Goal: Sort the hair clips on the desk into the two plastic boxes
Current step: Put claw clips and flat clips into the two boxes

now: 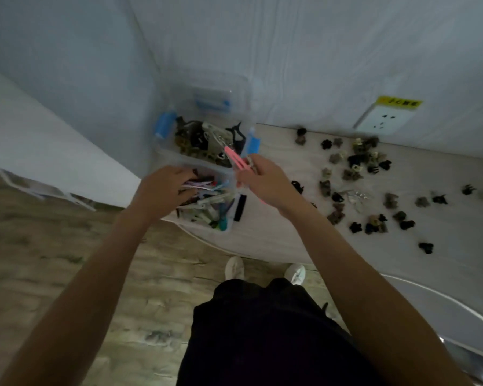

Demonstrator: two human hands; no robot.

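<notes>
The right hand pinches a long pink clip over the near box of slim pastel clips at the worktop's left edge; the left hand rests in it (fingers hidden). Small dark claw clips dot the worktop.

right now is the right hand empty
No, the right hand grips a long pink clip beside the two plastic boxes.

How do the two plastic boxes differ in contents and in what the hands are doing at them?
The far box holds mostly dark claw clips; the near box holds long pastel clips. The left hand reaches into the near box; no hand is in the far box. Both are clear plastic.
</notes>
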